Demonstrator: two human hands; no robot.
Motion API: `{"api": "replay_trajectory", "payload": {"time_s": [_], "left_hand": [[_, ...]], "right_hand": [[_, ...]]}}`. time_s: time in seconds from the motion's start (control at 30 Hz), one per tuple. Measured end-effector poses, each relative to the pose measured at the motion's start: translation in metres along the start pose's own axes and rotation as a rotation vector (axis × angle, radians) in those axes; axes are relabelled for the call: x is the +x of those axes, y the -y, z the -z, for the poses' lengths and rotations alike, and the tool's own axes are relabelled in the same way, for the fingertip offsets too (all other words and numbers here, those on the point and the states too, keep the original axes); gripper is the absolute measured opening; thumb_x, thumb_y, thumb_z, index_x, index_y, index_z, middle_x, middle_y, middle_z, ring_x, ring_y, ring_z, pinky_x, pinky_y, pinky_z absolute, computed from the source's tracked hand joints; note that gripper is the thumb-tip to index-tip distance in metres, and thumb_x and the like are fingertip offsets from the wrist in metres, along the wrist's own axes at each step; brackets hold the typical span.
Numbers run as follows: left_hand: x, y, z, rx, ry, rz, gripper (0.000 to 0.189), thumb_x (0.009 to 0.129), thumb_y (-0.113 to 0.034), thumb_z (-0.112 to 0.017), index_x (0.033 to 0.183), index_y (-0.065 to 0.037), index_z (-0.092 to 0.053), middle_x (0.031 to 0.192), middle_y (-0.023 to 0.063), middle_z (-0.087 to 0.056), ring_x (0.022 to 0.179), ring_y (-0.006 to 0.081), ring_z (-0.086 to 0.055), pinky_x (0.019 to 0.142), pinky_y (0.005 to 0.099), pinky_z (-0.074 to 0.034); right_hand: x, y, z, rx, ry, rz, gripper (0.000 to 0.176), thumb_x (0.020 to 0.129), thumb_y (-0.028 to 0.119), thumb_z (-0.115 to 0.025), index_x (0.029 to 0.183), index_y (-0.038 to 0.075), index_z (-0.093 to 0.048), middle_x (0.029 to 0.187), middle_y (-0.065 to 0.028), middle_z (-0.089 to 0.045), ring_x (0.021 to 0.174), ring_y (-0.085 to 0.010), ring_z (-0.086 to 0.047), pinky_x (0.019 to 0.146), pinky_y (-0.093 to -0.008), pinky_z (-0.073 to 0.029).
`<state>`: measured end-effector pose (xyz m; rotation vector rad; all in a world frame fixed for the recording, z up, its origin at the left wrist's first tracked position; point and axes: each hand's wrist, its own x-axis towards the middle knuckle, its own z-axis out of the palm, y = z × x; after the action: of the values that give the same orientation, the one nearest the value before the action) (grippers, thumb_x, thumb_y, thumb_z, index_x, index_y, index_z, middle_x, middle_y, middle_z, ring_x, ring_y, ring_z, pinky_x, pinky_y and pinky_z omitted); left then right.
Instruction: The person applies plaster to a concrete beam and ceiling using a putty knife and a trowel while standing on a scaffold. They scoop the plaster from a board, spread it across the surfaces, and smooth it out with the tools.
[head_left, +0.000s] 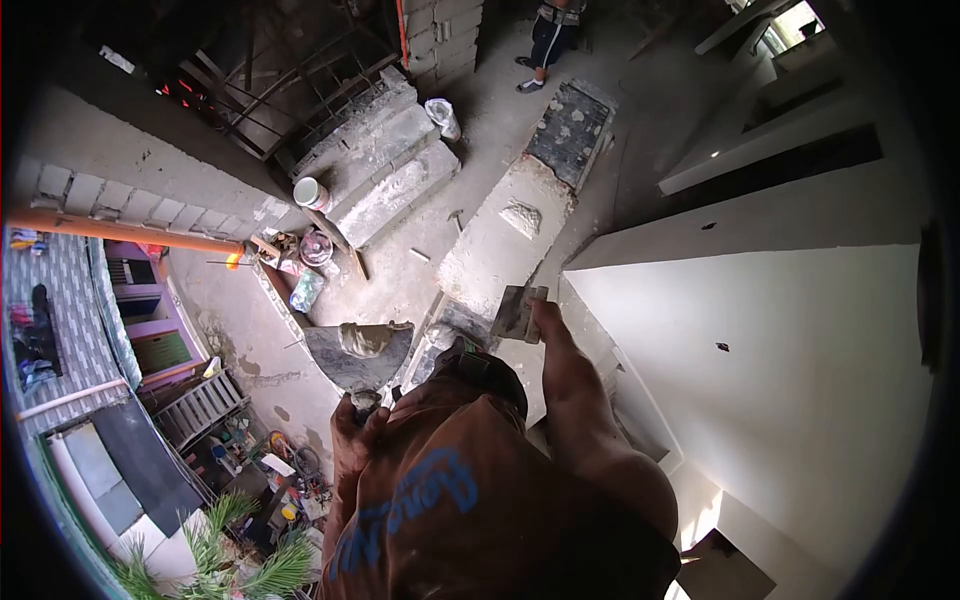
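Observation:
My right hand (543, 316) is closed around a flat rectangular plastering trowel (513, 312), held out in front of my body beside the white wall. Its blade looks grey and smeared. Lower on the left, my left hand (356, 432) is near my chest with its fingers curled. A small greyish thing (365, 399) shows at those fingers, too dark to identify. Just beyond it, a dark curved sheet (330, 352) carries a pale lump of what looks like mortar (367, 340).
A long plank platform (490, 255) with a mortar heap (521, 217) extends ahead. Concrete steps (395, 190), a white bucket (311, 193) and a sack (442, 118) stand left of it. Another person (550, 45) stands at the far end. On the left, a ledge edge overlooks a cluttered lower yard.

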<state>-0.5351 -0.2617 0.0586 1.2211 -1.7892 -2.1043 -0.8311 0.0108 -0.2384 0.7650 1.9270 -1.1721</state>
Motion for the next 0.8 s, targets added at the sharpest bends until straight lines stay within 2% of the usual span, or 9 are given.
{"api": "replay_trajectory", "payload": {"time_s": [0.1, 0.2, 0.3, 0.33, 0.37, 0.43, 0.7, 0.77, 0.8], "left_hand": [[0.002, 0.005, 0.003, 0.032, -0.016, 0.003, 0.042, 0.079, -0.033, -0.078, 0.096, 0.0, -0.059, 0.078, 0.0021, -0.06, 0.07, 0.0104, -0.051, 0.06, 0.0274, -0.042], [0.004, 0.007, 0.005, 0.128, -0.018, 0.015, 0.045, 0.078, -0.035, -0.079, 0.096, 0.002, -0.059, 0.077, 0.0033, -0.061, 0.07, 0.0113, -0.051, 0.061, 0.0284, -0.043], [0.005, 0.012, 0.003, 0.129, -0.055, -0.015, 0.046, 0.077, -0.034, -0.079, 0.098, 0.003, -0.06, 0.078, 0.0054, -0.063, 0.07, 0.013, -0.053, 0.062, 0.0295, -0.044], [0.005, 0.012, 0.003, 0.111, -0.048, -0.004, 0.047, 0.078, -0.033, -0.078, 0.099, 0.004, -0.06, 0.079, 0.0071, -0.064, 0.071, 0.0142, -0.054, 0.063, 0.0303, -0.045], [0.004, 0.011, 0.002, 0.109, -0.05, -0.021, 0.047, 0.078, -0.033, -0.078, 0.099, 0.004, -0.06, 0.079, 0.0071, -0.064, 0.071, 0.0142, -0.054, 0.063, 0.0303, -0.045], [0.005, 0.009, 0.0, 0.117, -0.06, -0.043, 0.047, 0.078, -0.033, -0.078, 0.099, 0.004, -0.06, 0.079, 0.0071, -0.064, 0.071, 0.0137, -0.054, 0.062, 0.0306, -0.045], [0.009, 0.018, 0.002, 0.064, -0.05, -0.047, 0.044, 0.08, -0.029, -0.077, 0.102, 0.006, -0.059, 0.074, 0.0062, -0.063, 0.063, 0.012, -0.054, 0.054, 0.0293, -0.043], [0.011, 0.03, 0.009, 0.091, -0.026, -0.038, 0.043, 0.08, -0.027, -0.077, 0.103, 0.005, -0.058, 0.077, 0.0057, -0.063, 0.065, 0.0118, -0.054, 0.055, 0.0292, -0.044], [0.012, 0.028, 0.009, 0.077, -0.016, -0.041, 0.043, 0.08, -0.027, -0.077, 0.102, 0.004, -0.058, 0.079, 0.0055, -0.063, 0.066, 0.0116, -0.054, 0.056, 0.029, -0.044]], "right_hand": [[0.04, -0.008, -0.007, -0.071, 0.003, 0.082, 0.048, 0.08, 0.036, -0.071, 0.102, -0.006, -0.068, 0.096, -0.0193, -0.071, 0.089, -0.0302, -0.069, 0.078, -0.0409, -0.054], [0.036, 0.004, -0.008, -0.02, 0.021, 0.099, 0.044, 0.083, 0.033, -0.071, 0.106, -0.004, -0.066, 0.092, -0.0147, -0.069, 0.079, -0.028, -0.068, 0.072, -0.0432, -0.054], [0.084, -0.011, -0.016, -0.1, 0.066, 0.159, 0.043, 0.083, 0.032, -0.07, 0.106, -0.004, -0.066, 0.092, -0.015, -0.069, 0.08, -0.0281, -0.068, 0.073, -0.0432, -0.054], [0.08, -0.011, -0.018, -0.06, 0.06, 0.117, 0.052, 0.084, 0.046, -0.065, 0.104, -0.002, -0.07, 0.103, -0.0226, -0.07, 0.097, -0.0337, -0.068, 0.088, -0.0403, -0.052], [0.079, -0.008, -0.02, -0.054, 0.062, 0.133, 0.052, 0.084, 0.046, -0.065, 0.104, -0.002, -0.07, 0.103, -0.0226, -0.07, 0.097, -0.0337, -0.068, 0.088, -0.0403, -0.052], [0.099, -0.013, -0.022, -0.22, 0.08, 0.315, 0.042, 0.083, 0.032, -0.071, 0.104, -0.003, -0.066, 0.091, -0.0147, -0.068, 0.078, -0.0282, -0.068, 0.072, -0.0435, -0.054], [0.092, -0.007, -0.031, -0.212, 0.031, 0.216, 0.045, 0.08, 0.033, -0.073, 0.105, -0.004, -0.067, 0.093, -0.0162, -0.069, 0.08, -0.0291, -0.068, 0.072, -0.0439, -0.054], [0.081, -0.004, -0.032, -0.208, -0.001, 0.203, 0.055, 0.085, 0.05, -0.061, 0.104, -0.002, -0.069, 0.1, -0.0237, -0.07, 0.096, -0.0369, -0.068, 0.086, -0.0431, -0.052], [0.079, -0.001, -0.033, -0.196, -0.002, 0.218, 0.055, 0.085, 0.05, -0.061, 0.104, -0.002, -0.069, 0.1, -0.0237, -0.07, 0.096, -0.0369, -0.068, 0.086, -0.0431, -0.052]]}}
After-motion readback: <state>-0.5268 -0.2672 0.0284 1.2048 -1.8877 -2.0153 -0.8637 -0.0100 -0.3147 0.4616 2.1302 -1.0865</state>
